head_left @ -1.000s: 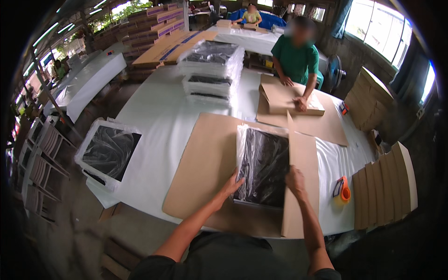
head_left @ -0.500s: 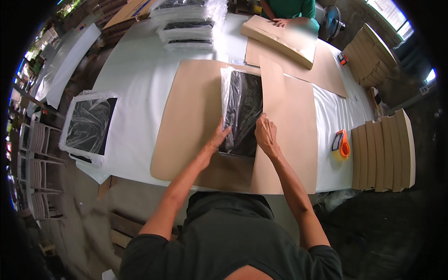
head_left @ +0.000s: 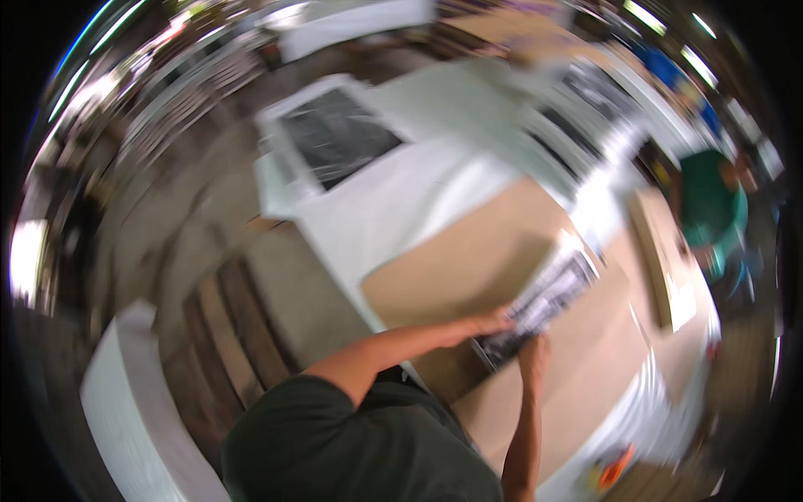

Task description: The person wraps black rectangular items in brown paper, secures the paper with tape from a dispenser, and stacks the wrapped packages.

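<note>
Touching pack (head_left: 554, 289) with left hand (head_left: 492, 321), right hand (head_left: 534, 351) beside it, grips too blurred to tell; probably stiff, slippery: take edges.

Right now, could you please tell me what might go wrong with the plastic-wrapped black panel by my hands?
The shiny clear plastic wrap on the black rectangular panel might snag or tear near your left hand. The large brown cardboard sheet could crease unevenly beside your right hand.
</note>
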A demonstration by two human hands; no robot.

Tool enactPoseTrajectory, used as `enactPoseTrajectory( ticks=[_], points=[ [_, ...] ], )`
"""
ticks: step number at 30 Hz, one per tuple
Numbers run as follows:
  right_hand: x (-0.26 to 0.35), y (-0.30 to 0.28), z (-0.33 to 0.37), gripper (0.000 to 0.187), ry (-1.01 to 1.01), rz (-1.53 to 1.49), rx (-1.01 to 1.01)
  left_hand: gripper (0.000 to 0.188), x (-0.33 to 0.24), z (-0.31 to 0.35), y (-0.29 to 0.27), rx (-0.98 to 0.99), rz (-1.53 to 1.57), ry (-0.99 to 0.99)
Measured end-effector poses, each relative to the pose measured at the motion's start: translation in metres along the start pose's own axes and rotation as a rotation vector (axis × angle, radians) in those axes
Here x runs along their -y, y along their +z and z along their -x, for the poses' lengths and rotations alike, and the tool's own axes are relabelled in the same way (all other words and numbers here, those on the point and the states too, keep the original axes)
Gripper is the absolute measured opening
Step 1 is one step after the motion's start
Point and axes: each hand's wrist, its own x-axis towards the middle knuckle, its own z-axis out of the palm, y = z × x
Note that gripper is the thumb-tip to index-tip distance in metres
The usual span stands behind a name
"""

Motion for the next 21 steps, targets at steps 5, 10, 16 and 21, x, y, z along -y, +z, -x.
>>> enactPoseTrajectory(
  ticks=[5,10,16,21],
  points=[
    [-0.046,-0.041,0.007,0.021,0.078,-0.024,0.213,0.077,-0.044,-0.008,0.031,0.105,-0.291,-0.143],
    [-0.024,-0.076,-0.012,0.049,-0.003,0.185,0.614,0.080,-0.024,0.004,0.014,0.058,-0.330,-0.043],
    [-0.053,-0.073,-0.007,0.087,-0.104,0.232,0.579,0.082,-0.039,0.008,0.020,-0.149,-0.448,-0.024],
    [-0.045,-0.070,-0.007,0.080,-0.134,0.220,0.547,0.077,-0.036,0.039,0.013,-0.338,-0.436,-0.133]
  ],
)
